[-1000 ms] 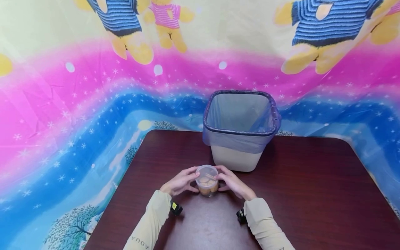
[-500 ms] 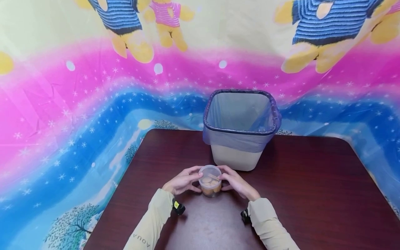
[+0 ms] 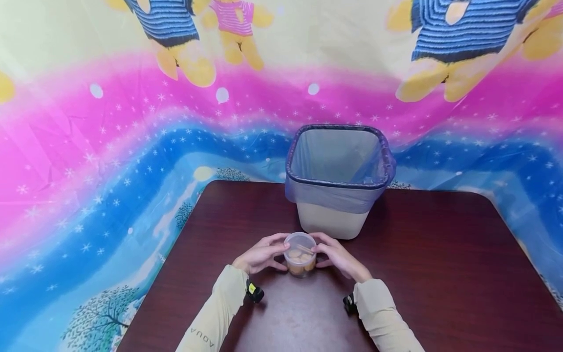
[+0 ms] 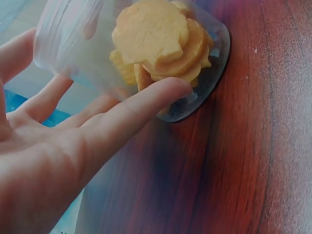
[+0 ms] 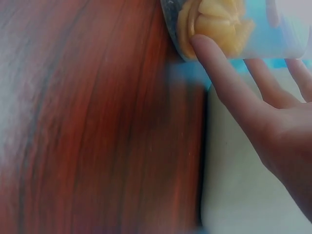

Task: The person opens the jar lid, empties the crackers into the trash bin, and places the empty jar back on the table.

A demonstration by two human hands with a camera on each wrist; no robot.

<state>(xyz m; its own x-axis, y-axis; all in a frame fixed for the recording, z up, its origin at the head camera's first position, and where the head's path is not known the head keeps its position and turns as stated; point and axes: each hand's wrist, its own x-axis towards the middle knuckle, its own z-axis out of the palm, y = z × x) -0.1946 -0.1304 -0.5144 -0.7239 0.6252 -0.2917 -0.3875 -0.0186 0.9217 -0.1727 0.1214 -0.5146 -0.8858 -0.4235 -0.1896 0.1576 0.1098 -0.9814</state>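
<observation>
A clear plastic jar (image 3: 301,270) with a translucent lid (image 3: 299,239) stands upright on the table between my two hands. Inside it, yellow flower-shaped biscuits (image 4: 151,31) lie heaped toward the bottom, as the left wrist view shows up close. My left hand (image 3: 262,254) holds the jar from the left, one digit low along its wall and others up near the lid. From the right side, my right hand (image 3: 340,257) holds it likewise, a fingertip low against the wall beside the biscuits (image 5: 214,24) in the right wrist view.
Just behind the jar, slightly right, stands a pale bin (image 3: 333,221) lined with a bluish plastic bag (image 3: 338,196) folded over its rim. All this is on a dark red-brown table (image 3: 444,274). A cartoon-printed cloth (image 3: 264,102) hangs behind the table.
The jar has slid a little to the right across the table, both hands moving along with it and keeping the same hold. The bin stays where it was.
</observation>
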